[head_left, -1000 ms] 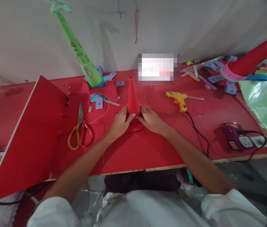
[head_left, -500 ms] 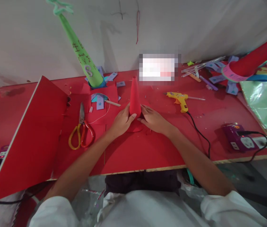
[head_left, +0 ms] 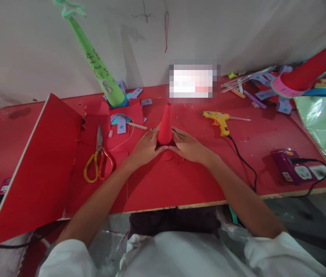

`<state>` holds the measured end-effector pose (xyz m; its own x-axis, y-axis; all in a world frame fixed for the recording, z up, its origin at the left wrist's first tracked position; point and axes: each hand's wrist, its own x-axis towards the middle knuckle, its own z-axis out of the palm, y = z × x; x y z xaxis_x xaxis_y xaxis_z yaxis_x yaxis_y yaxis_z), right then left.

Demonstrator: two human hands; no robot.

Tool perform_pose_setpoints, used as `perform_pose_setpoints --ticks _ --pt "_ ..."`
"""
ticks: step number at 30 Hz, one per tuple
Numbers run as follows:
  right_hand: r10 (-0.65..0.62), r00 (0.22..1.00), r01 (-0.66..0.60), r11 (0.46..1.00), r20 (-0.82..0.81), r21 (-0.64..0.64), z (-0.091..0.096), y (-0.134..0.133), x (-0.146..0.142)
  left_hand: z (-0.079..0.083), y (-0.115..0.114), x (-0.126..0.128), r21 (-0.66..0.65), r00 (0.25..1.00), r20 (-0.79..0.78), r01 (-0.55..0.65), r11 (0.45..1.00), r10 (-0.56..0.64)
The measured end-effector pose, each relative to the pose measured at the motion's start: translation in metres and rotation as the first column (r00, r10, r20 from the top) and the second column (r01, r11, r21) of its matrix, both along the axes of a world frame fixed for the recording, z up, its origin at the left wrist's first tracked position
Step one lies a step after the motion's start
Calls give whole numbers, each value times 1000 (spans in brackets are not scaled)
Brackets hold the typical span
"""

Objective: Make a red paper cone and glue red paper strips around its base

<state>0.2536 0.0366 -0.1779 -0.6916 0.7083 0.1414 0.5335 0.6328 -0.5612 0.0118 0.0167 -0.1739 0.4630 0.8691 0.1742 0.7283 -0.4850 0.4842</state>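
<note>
The red paper cone (head_left: pixel 166 129) stands upright at the centre of the frame, narrow end up, with a red rounded base piece (head_left: pixel 167 155) showing in front of its foot. The left hand (head_left: pixel 147 148) and right hand (head_left: pixel 188 147) cup its lower end from either side, fingers along its flanks and thumbs meeting in front; the grasp is low, probably to steady the foot against the base. How hard they press cannot be told.

Left of centre lie a wooden stick (head_left: pixel 136 125) and lavender paper tags (head_left: pixel 121 125), then scissors (head_left: pixel 100 148), blades pointing up the frame, handles towards the person, seemingly for easy pick-up. Right of centre, a yellow hot glue gun (head_left: pixel 219 118) lies on its side, likely set apart to keep its nozzle off the paper. Its black cord drops to the table edge; a purple power adapter (head_left: pixel 291 167) sits at lower right.

A red board (head_left: pixel 41 161) leans at the left. A green lettered cone (head_left: pixel 99 65) occupies the upper left, and a red cone with a pink band (head_left: pixel 318 63) the upper right.
</note>
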Motion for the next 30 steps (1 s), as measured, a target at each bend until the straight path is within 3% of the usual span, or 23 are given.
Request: perform_pose_setpoints --ticks 12,21,30 --pt "-2 1000 1 998 -22 -55 17 0 6 6 -1 0 -22 1000 23 -12 1000 12" --pt "39 998 -43 995 -51 -88 13 6 12 6 -2 -1 -41 999 -42 -17 999 15" --pt "-21 999 18 998 -33 -62 17 0 6 7 -6 6 9 999 -25 -47 999 47"
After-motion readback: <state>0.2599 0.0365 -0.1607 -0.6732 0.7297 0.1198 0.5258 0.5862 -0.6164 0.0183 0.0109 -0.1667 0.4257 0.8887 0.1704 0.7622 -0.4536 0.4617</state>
